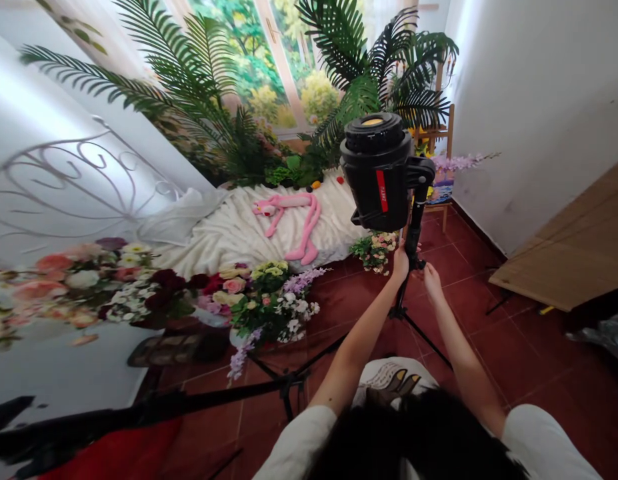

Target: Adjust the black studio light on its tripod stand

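Observation:
A black studio light [361, 177] with a red label stands upright on a black light stand [413, 230] in front of me. My left hand [400, 263] is wrapped around the stand's pole, just below the lamp housing. On the other side of the pole, my right hand [431, 277] is closed at a small black knob [419, 265]. Its fingertips are partly hidden, but they appear to pinch the knob. Below my hands, the stand's legs spread out on the red tiled floor [469, 267].
A pink plush toy [293, 207] lies on a white fluffy blanket [229, 220]. Artificial flowers [273, 293] and another black tripod [289, 381] are at left. Palm plants [209, 100] stand behind. A wooden easel [449, 147] and a brown panel [563, 247] are at right.

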### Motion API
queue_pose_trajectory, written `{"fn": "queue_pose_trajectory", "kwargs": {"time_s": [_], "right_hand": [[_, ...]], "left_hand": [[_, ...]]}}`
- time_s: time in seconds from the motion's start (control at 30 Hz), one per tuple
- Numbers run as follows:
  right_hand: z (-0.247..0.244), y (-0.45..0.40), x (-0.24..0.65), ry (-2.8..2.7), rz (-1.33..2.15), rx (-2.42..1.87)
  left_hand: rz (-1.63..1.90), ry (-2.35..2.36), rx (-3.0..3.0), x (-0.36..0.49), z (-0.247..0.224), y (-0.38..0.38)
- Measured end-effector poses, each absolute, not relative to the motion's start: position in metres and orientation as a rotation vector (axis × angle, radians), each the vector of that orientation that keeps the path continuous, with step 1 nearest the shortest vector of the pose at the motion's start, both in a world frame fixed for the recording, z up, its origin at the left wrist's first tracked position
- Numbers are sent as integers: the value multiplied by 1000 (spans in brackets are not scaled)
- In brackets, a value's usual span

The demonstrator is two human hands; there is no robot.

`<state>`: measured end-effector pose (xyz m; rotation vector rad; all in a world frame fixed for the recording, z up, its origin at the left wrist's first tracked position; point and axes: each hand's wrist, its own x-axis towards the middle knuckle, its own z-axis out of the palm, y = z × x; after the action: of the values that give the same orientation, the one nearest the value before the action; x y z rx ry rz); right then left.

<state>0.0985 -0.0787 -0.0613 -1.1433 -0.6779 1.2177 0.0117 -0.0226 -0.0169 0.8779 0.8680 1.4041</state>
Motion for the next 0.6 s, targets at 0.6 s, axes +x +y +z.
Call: {"fn": "queue_pose_trajectory", "kwargs": {"time_s": [0.6], "right_hand": [[-16, -99, 106, -491, 1719, -1179]], "left_hand": [[1385, 855, 795, 8, -19, -33]]}}
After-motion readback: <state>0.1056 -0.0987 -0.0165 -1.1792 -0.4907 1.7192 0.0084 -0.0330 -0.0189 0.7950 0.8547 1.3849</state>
